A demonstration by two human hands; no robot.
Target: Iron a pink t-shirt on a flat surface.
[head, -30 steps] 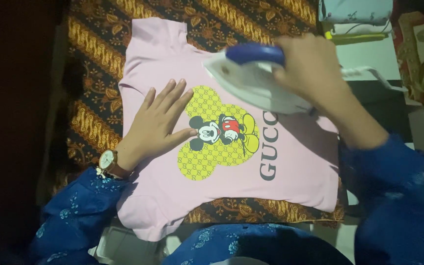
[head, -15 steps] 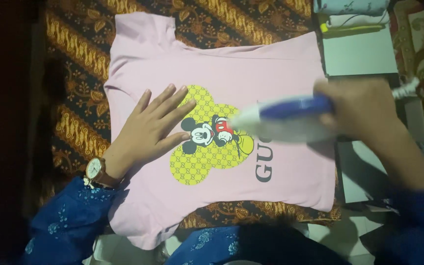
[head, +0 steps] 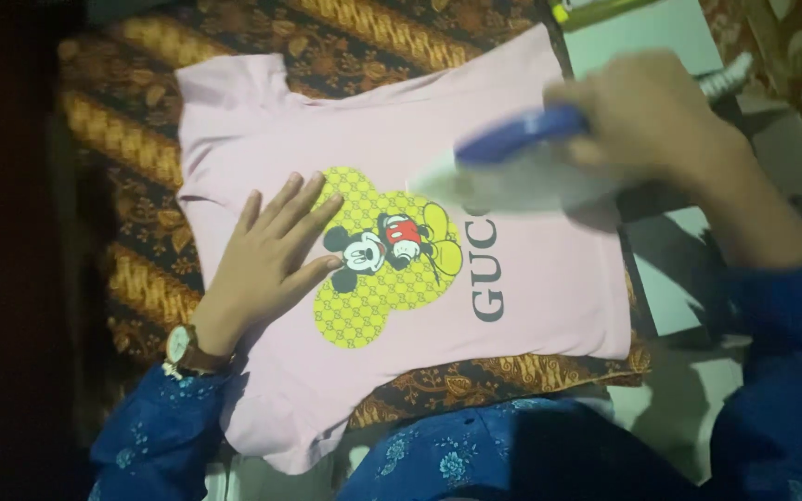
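A white electric iron with a blue handle (head: 512, 167), blurred, sits over the upper right part of a pale pink cotton T-shirt with a yellow cartoon print (head: 531, 278). The right hand (head: 647, 116) is closed around the handle. The left hand (head: 266, 255) lies flat with fingers spread, pressing the shirt beside the print. The shirt lies spread on a brown and gold batik cloth (head: 141, 158).

You have no packages, signs or screens before you. The nearest thing to a label is the print on the pink shirt (head: 531, 278): a yellow patterned cartoon patch (head: 373, 278) at its middle, with dark grey lettering (head: 485, 269) just beside it.
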